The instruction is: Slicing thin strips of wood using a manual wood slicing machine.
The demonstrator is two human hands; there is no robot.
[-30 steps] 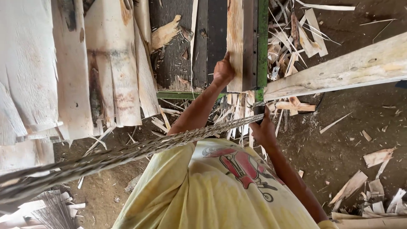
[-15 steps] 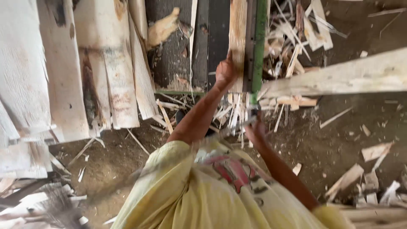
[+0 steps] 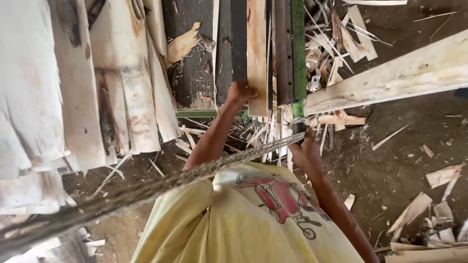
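Head view, looking straight down. Left hand (image 3: pixel 241 91) is closed on the near end of a pale wooden plank (image 3: pixel 257 48); fingers wrap its end edge. Plank's long axis runs away from the person, up the frame, far end out of view past the top edge. It lies flat on the worktop (image 3: pixel 195 78), a dark weathered board surface with a green metal frame (image 3: pixel 298 48) along its right side. Dark slats lie parallel on both sides of the plank, touching or just beside it.

Right hand (image 3: pixel 306 151) is low, near the green post at the worktop's corner, fingers curled around the end of a twisted rope (image 3: pixel 204 170). Rope runs taut from that hand down-left across the yellow shirt (image 3: pixel 234 224) to the bottom-left corner, crossing in front of the left forearm.

Left of the worktop: stack of rough pale slabs (image 3: pixel 73 83), long axes also up the frame. Right: 1 long pale beam (image 3: pixel 390 78) lying across, angled up to the right, near end close to the green frame. Splinters and offcuts (image 3: pixel 273 131) piled under the worktop edge and scattered over the bare dirt floor (image 3: pixel 409 146).
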